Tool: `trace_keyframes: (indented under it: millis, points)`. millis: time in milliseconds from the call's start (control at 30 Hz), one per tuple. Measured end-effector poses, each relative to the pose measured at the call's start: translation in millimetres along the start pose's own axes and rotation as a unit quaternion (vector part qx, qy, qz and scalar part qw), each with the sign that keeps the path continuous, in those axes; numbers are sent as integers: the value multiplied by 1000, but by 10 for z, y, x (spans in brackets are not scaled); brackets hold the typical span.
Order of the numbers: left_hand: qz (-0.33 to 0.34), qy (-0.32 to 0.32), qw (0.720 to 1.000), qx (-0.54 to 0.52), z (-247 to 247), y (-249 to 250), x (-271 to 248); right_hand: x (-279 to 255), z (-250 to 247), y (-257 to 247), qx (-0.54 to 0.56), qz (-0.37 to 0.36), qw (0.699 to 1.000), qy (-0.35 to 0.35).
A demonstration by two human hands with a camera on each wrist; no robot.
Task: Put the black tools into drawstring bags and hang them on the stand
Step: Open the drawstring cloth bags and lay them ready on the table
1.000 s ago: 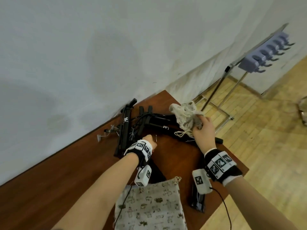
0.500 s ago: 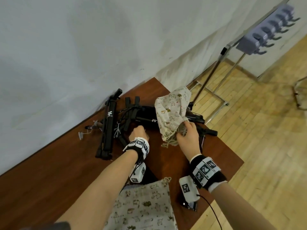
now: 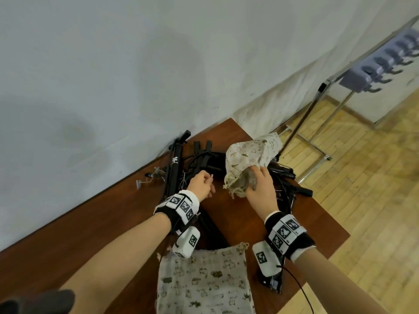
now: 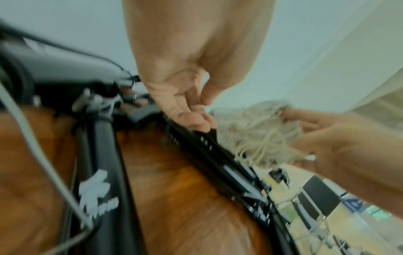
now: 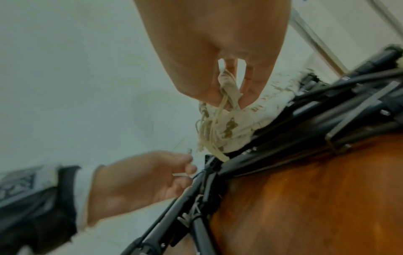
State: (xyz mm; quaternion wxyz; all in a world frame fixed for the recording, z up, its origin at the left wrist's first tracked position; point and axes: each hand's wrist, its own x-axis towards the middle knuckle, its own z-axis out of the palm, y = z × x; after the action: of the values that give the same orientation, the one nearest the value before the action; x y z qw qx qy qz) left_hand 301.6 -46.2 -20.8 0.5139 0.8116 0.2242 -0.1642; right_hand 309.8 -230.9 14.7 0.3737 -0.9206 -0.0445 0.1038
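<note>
A pile of black tools [image 3: 204,158] lies at the table's far end by the wall; one long tool [image 3: 174,171] carries a white logo [image 4: 98,189]. My right hand [image 3: 258,180] grips the gathered mouth of a printed drawstring bag [image 3: 251,152], whose body rests on the tools. In the right wrist view my right hand's thumb and fingers [image 5: 229,93] pinch the bag's [image 5: 235,124] rim and cords. My left hand [image 3: 204,185] hovers left of the bag with fingers curled, pinching a small thin pin-like piece [image 5: 189,152]. The left wrist view is blurred.
A second printed bag [image 3: 201,282] lies flat near the brown table's [image 3: 127,218] front, with a black tool [image 3: 210,232] at its mouth. Another black tool [image 3: 273,284] sits at the front right edge. The metal stand with grey hooks [image 3: 383,66] is on the floor, far right.
The bag was a crumpled ball in my right hand, then opened out; now it rests on the tools with my right hand at its mouth. My left hand stayed near the pile.
</note>
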Motion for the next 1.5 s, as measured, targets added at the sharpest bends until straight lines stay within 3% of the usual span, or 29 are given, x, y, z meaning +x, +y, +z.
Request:
trace_keyframes:
  millis: [200, 267, 333, 467, 567, 667, 800, 933, 1000, 1100, 1167, 1267, 1300, 1367, 1500]
  points:
    - [201, -84, 976, -18, -631, 511, -897, -291, -211, -592, -89, -65, 991, -72]
    - [252, -97, 962, 48, -745, 623, -1184, -384, -246, -793, -80, -98, 987, -98]
    - [293, -67, 938, 170, -814, 654, -1406, -509, -272, -1001, -62, -131, 981, -131]
    - [309, 12, 846, 434, -980, 564, -1766, -731, -279, -1224, -52, -205, 961, -180]
    - [297, 57, 804, 512, -1118, 378, -1996, -1017, -341, -1476, -69, -254, 940, -218]
    - [304, 69, 763, 567, -1213, 218, -2245, -1197, -364, -1558, -184, -278, 917, -219]
    - [274, 93, 804, 520, -1501, 57, -2458, -1327, -418, -1491, -358, -282, 867, -202]
    - [215, 95, 838, 492, -1813, -288, -2594, -1473, -564, -1334, -388, -251, 852, -246]
    - [207, 72, 841, 495, -1816, -424, -2660, -1572, -555, -1272, -390, -258, 845, -259]
    - [206, 57, 815, 538, -1669, -481, -2730, -1684, -449, -1248, -421, -305, 819, -243]
    - [228, 55, 765, 599, -1520, -478, -2802, -1720, -373, -1236, -425, -339, 814, -204]
    - [266, 46, 691, 670, -1270, -473, -2894, -1808, -302, -1266, -392, -358, 839, -118]
    - [263, 36, 678, 685, -1190, -472, -2917, -1840, -283, -1277, -382, -363, 843, -104]
    - [247, 13, 683, 687, -1073, -490, -2933, -1894, -241, -1276, -369, -393, 837, -90]
    - [198, -60, 747, 632, -962, -542, -2937, -1986, -173, -1274, -368, -431, 821, -70]
